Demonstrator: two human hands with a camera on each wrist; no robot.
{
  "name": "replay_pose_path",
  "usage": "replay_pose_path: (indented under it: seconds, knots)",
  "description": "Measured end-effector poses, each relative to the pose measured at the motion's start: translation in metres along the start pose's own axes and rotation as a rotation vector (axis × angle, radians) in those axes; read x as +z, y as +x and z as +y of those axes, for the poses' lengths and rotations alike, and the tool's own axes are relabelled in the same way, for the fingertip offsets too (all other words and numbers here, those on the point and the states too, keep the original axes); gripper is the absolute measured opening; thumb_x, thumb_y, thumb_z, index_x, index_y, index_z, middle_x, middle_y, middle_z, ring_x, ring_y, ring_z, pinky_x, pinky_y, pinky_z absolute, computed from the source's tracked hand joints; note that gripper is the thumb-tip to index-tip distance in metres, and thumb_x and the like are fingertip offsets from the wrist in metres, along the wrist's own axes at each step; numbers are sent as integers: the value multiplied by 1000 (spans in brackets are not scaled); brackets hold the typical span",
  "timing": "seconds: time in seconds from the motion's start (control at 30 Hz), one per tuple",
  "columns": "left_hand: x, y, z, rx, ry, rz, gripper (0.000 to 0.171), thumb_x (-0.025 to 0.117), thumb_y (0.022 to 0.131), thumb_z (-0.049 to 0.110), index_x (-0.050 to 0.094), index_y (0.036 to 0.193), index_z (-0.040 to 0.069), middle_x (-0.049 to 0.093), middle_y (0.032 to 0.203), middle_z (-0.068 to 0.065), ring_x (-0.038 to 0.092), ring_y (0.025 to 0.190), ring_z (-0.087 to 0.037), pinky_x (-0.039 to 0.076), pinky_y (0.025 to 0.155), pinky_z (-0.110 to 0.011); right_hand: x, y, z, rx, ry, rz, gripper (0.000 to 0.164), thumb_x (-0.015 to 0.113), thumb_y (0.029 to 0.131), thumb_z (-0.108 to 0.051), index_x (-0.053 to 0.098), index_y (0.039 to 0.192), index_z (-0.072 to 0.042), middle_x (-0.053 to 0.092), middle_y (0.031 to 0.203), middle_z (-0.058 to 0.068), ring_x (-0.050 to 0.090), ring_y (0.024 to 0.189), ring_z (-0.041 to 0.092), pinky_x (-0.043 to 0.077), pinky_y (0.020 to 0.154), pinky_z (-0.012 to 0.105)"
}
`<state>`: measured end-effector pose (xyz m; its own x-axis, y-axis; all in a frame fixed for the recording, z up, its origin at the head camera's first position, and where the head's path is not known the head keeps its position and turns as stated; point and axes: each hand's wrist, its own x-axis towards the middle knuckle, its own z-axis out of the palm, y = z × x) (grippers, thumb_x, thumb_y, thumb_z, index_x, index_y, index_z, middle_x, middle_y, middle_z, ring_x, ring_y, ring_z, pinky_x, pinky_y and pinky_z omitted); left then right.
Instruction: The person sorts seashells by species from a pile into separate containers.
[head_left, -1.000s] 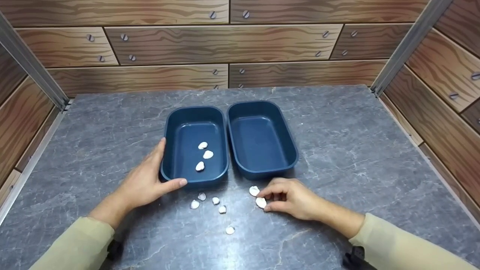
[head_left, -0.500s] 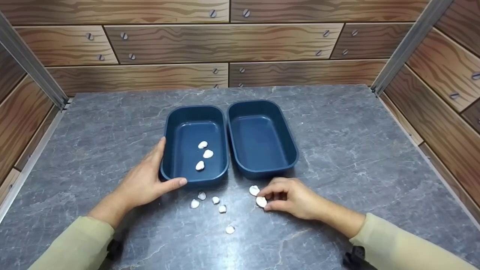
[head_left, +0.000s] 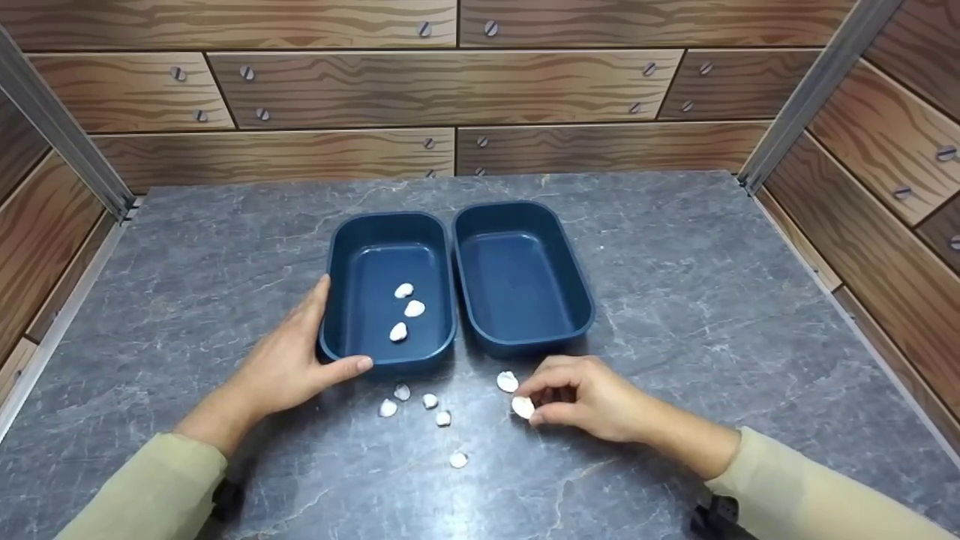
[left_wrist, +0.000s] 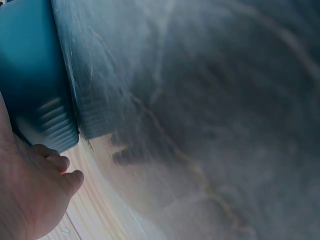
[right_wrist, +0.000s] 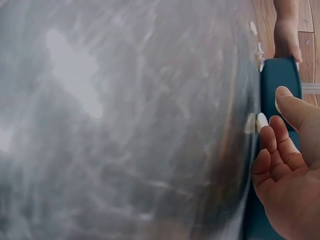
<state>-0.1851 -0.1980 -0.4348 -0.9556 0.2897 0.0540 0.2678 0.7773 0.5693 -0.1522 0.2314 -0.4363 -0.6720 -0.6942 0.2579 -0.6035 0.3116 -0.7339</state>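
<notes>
My right hand point(head_left: 592, 397) pinches a white seashell point(head_left: 523, 407) between thumb and forefinger, just in front of the right-hand blue bin point(head_left: 525, 346). In the right wrist view the thumb hides most of that shell. Close to the fingertips, another shell point(head_left: 508, 382) lies on the table. My left hand point(head_left: 285, 367) rests against the left-hand blue bin point(head_left: 405, 367), its fingers along the side and its thumb on the front rim. Inside that bin lie 3 white shells point(head_left: 415, 308).
Several small shells point(head_left: 430, 401) are scattered on the grey marbled table point(head_left: 675, 300) in front of the bins. A single shell point(head_left: 458, 460) lies nearer to me. The two bins stand side by side, and wood-patterned walls point(head_left: 450, 86) enclose the table.
The pinched shell has shifted very slightly toward my right palm, away from the shell beside it. My left hand and both bins have stayed in place.
</notes>
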Motion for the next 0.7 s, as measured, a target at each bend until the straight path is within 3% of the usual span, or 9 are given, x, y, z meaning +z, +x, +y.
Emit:
replay_pose_path:
  seconds: [0.33,0.47,0.7]
  knots:
    - [-2,-1,1,4,8,2,127,72,86,76,2,172,14,16,175,-17,23,158,-41,28,120,-68,-7,12,-25,-98,-5,12,28,84,93,-16,80,120,-12,74,104,-1,68,87,23,59,73,35]
    - [-2,-1,2,10,10,7,127,71,87,77,2,172,13,17,175,-17,23,158,-42,28,120,-68,-12,23,-36,-118,7,15,28,83,93,-14,79,121,-11,75,106,0,69,88,22,59,73,30]
    - [-1,-2,1,8,6,5,127,72,87,76,2,172,13,16,175,-19,23,158,-43,28,120,-69,-26,50,-52,-127,7,53,27,84,92,-13,80,119,-10,75,107,0,70,93,21,60,80,32]
